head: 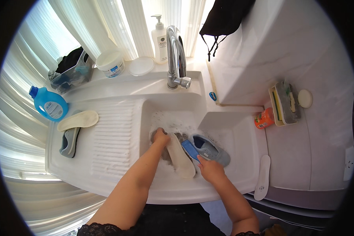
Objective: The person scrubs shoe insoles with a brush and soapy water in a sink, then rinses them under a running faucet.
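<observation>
My right hand (211, 171) grips the handle of a blue scrubbing brush (191, 149) over the white sink basin (171, 101). The brush head lies between a pale insole (181, 160) and a grey-blue lace-less shoe (216, 152); its bristles face down, out of sight. My left hand (161, 137) is low in the basin by the insole's far end. Its fingers are curled and partly hidden, and whether they hold anything cannot be made out. Dark, dirty suds (166, 155) surround the insole on the basin floor.
A chrome faucet (175, 59) arches over the back. On the left washboard (113, 135) side are another shoe (68, 143), an insole (78, 120) and a blue detergent bottle (50, 104). An insole (263, 177), an orange container (264, 118) and a sponge holder (284, 103) stand right.
</observation>
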A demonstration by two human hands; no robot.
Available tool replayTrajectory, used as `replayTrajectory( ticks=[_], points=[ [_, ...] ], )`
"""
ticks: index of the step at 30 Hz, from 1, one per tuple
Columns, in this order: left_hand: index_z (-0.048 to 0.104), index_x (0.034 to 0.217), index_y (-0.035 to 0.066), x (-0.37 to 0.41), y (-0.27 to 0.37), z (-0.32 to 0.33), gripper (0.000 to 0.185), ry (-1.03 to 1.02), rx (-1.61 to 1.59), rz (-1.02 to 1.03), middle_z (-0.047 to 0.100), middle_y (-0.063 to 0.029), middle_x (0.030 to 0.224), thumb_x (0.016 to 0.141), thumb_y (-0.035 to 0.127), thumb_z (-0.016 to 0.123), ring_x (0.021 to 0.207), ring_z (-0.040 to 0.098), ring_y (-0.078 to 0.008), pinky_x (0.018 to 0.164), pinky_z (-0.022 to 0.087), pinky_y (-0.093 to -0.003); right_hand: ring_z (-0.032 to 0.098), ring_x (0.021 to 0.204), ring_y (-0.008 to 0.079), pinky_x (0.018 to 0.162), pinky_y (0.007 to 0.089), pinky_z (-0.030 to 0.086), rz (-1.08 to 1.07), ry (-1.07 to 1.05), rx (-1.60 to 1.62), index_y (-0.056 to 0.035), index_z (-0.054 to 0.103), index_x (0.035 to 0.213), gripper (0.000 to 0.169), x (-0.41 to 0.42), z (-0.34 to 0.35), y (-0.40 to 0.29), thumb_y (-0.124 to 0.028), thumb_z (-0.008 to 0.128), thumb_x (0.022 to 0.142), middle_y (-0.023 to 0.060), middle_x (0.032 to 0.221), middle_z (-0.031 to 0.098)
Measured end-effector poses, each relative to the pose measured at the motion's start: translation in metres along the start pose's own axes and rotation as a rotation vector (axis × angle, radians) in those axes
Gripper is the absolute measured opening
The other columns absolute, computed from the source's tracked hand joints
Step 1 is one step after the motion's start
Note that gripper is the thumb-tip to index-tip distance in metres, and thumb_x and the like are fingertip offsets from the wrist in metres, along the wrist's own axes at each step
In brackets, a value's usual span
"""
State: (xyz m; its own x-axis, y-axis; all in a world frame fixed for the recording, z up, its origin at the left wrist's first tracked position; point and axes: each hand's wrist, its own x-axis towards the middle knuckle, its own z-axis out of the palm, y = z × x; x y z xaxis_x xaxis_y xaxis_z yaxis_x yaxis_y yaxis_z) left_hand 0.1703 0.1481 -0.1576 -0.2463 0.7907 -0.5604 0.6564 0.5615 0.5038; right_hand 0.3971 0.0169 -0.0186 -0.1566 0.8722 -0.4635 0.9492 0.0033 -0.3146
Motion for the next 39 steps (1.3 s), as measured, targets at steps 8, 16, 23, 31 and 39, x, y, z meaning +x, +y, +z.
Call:
replayTrajectory(
  ticks=[8, 16, 23, 31, 39],
  points=[
    [0.045, 0.13, 0.007, 0.008, 0.006, 0.006, 0.069, -0.281, 0.448, 0.149, 0.054, -0.0214, 0.124, 0.068, 0.019, 0.074, 0.108, 0.058, -0.0333, 0.088, 0.048, -0.0384, 0.064, 0.078, 0.0356, 0.068, 0.0477, 0.051, -0.05, -0.056, -0.035, -0.0217, 0.048, 0.132, 0.04, 0.004, -0.002, 0.004, -0.031, 0.047, 0.093, 0.0163, 0.083, 0.066],
    [0.041, 0.133, 0.005, 0.012, -0.016, 0.035, 0.064, 0.087, 0.18, 0.063, 0.053, -0.0216, 0.127, 0.077, 0.022, 0.066, 0.12, 0.05, -0.0342, 0.099, 0.041, -0.0419, 0.064, 0.076, 0.0369, 0.068, 0.0476, 0.05, -0.062, -0.004, 0.002, -0.0222, 0.05, 0.131, 0.04, 0.008, 0.0, 0.002, -0.031, 0.05, 0.092, 0.0172, 0.082, 0.066],
    [0.059, 0.109, 0.003, -0.014, 0.015, -0.027, 0.038, 0.257, -0.18, -0.161, 0.063, -0.0209, 0.109, 0.078, 0.024, 0.064, 0.103, 0.06, -0.036, 0.088, 0.049, -0.0396, 0.063, 0.083, 0.0357, 0.071, 0.0478, 0.05, 0.031, -0.046, 0.024, -0.0203, 0.048, 0.132, 0.041, 0.004, -0.003, 0.0, -0.03, 0.049, 0.092, 0.0173, 0.088, 0.065],
    [0.057, 0.099, 0.002, -0.071, 0.034, -0.087, 0.028, 0.17, -0.231, 0.327, 0.063, -0.0168, 0.096, 0.075, 0.013, 0.064, 0.084, 0.063, -0.0291, 0.07, 0.052, -0.0372, 0.064, 0.084, 0.0358, 0.074, 0.0478, 0.05, -0.039, -0.015, -0.086, -0.016, 0.051, 0.128, 0.039, 0.014, 0.012, -0.012, -0.027, 0.052, 0.09, 0.0162, 0.088, 0.066],
    [0.042, 0.114, 0.004, -0.16, -0.038, -0.213, 0.039, 0.185, -0.848, 0.159, 0.05, -0.0113, 0.106, 0.08, 0.008, 0.06, 0.093, 0.058, -0.0216, 0.068, 0.056, -0.0353, 0.063, 0.09, 0.0355, 0.076, 0.0478, 0.05, -0.087, 0.028, -0.145, -0.0159, 0.052, 0.127, 0.038, 0.056, 0.02, -0.048, -0.027, 0.052, 0.09, 0.0154, 0.095, 0.066]
  ],
)
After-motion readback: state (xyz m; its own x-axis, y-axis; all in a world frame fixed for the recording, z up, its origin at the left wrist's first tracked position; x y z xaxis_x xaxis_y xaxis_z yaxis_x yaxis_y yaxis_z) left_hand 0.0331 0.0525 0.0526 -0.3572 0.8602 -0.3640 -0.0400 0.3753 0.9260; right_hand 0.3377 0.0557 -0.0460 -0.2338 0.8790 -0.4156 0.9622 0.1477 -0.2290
